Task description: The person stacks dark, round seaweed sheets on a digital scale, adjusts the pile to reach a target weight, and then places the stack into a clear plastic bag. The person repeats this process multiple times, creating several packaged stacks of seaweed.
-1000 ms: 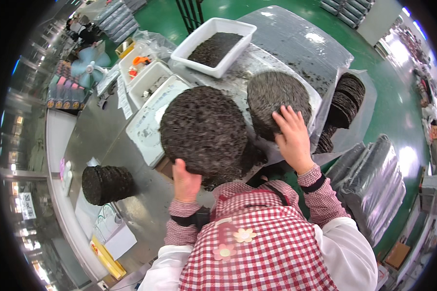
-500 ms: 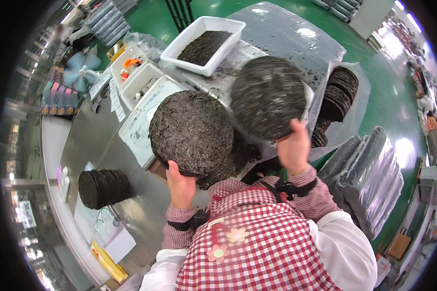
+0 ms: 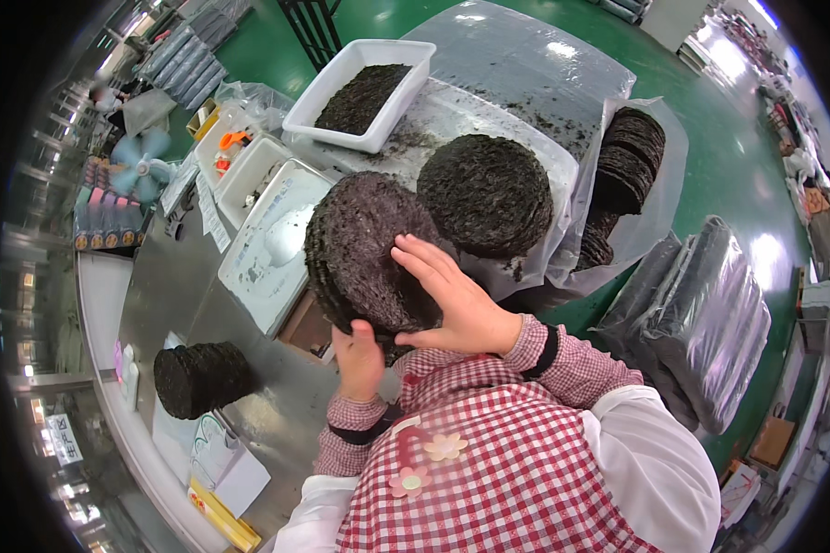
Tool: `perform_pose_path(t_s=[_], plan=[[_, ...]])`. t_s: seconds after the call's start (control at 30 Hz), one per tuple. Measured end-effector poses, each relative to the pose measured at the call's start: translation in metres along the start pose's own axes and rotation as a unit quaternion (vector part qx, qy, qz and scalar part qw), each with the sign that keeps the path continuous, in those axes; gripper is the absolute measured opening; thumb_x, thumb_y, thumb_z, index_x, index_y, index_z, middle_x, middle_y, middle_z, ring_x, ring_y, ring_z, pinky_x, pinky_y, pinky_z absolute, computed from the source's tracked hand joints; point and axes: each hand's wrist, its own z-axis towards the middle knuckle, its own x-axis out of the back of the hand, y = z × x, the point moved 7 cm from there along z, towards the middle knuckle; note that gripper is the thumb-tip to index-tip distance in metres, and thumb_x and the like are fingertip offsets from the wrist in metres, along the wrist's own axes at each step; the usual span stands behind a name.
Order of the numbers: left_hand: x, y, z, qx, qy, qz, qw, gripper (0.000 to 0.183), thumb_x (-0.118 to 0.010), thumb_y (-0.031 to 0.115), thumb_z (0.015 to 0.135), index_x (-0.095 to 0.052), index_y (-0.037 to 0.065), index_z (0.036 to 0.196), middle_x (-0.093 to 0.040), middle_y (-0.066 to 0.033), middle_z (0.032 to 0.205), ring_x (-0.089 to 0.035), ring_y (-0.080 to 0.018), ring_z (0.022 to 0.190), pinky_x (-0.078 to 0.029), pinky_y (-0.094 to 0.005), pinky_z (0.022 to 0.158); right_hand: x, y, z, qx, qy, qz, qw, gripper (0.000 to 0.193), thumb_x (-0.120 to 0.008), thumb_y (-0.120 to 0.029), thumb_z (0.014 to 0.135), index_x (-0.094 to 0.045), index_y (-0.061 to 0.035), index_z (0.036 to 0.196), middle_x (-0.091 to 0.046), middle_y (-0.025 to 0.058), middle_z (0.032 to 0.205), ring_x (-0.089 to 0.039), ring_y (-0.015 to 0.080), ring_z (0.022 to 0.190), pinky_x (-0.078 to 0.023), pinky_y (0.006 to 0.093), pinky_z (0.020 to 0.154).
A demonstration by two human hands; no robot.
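Observation:
A tilted stack of round dark seaweed sheets (image 3: 369, 244) is in front of my apron. My left hand (image 3: 358, 361) grips its lower edge, thumb on the near face; the other fingers are hidden behind it. My right hand (image 3: 470, 311) lies against the stack's face with its fingers stretched out and the thumb near the lower edge. Just beyond, to the right, a round pile of seaweed sheets (image 3: 486, 196) lies flat on a pale, crumb-strewn surface (image 3: 452, 109).
A white tub (image 3: 297, 127) of dark seaweed bits stands at the back. A white weighing scale (image 3: 266, 267) is left of the held stack. Another seaweed stack (image 3: 198, 378) sits on the metal table. At right are a clear bag (image 3: 666, 170) of seaweed rounds and plastic-wrapped packs (image 3: 696, 336).
My right hand has left the blurred seaweed round at the right, which now lies flat, and moved left onto the stack that my left hand holds. That stack has tilted, showing its layered edge.

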Motion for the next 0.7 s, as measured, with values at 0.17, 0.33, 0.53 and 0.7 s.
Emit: perform_pose_path(t_s=[0.17,0.33,0.53,0.7], plan=[[0.009,0.012,0.004,0.025,0.065,-0.111,0.991,0.075,-0.046,0.057,0.099,-0.03,0.003,0.149,-0.041,-0.0086,0.148,-0.044,-0.0244,0.133,-0.037,-0.0415,0.111,0.08,0.086,-0.035,-0.147,0.356,0.62,0.684,0.032,-0.045,-0.011,0.102,-0.048,-0.0018,0.133,-0.056,0.01,0.134,-0.056,0.0241,0.12,-0.043,0.0432,0.107],[0.036,0.004,0.004,-0.004,0.005,0.016,1.0,0.077,-0.03,0.063,0.1,-0.025,0.007,0.153,-0.036,-0.0067,0.153,-0.038,-0.0248,0.138,-0.031,-0.0424,0.116,0.104,0.038,-0.015,-0.026,0.218,-0.216,0.951,0.05,-0.059,-0.006,0.09,-0.048,-0.0052,0.139,-0.049,0.0194,0.142,-0.047,0.0373,0.132,-0.034,0.0507,0.112],[-0.003,-0.007,0.002,0.023,-0.008,-0.127,0.992,0.098,-0.037,0.076,0.087,-0.023,0.005,0.153,-0.036,-0.0097,0.153,-0.038,-0.0251,0.139,-0.033,-0.0438,0.115,0.009,0.0,0.004,0.022,-0.052,-0.044,0.997,0.103,-0.085,-0.042,0.071,-0.032,-0.0017,0.15,-0.034,0.022,0.153,-0.026,0.0394,0.146,-0.022,0.0503,0.119],[-0.008,0.012,0.006,0.017,-0.029,-0.063,0.997,0.1,-0.043,0.075,0.085,-0.026,0.001,0.151,-0.038,-0.0096,0.151,-0.043,-0.0236,0.135,-0.04,-0.0421,0.111,-0.005,-0.007,0.006,0.045,-0.024,-0.028,0.998,0.089,-0.079,-0.024,0.077,-0.033,-0.0023,0.15,-0.035,0.0231,0.152,-0.031,0.0397,0.144,-0.028,0.0442,0.118]])
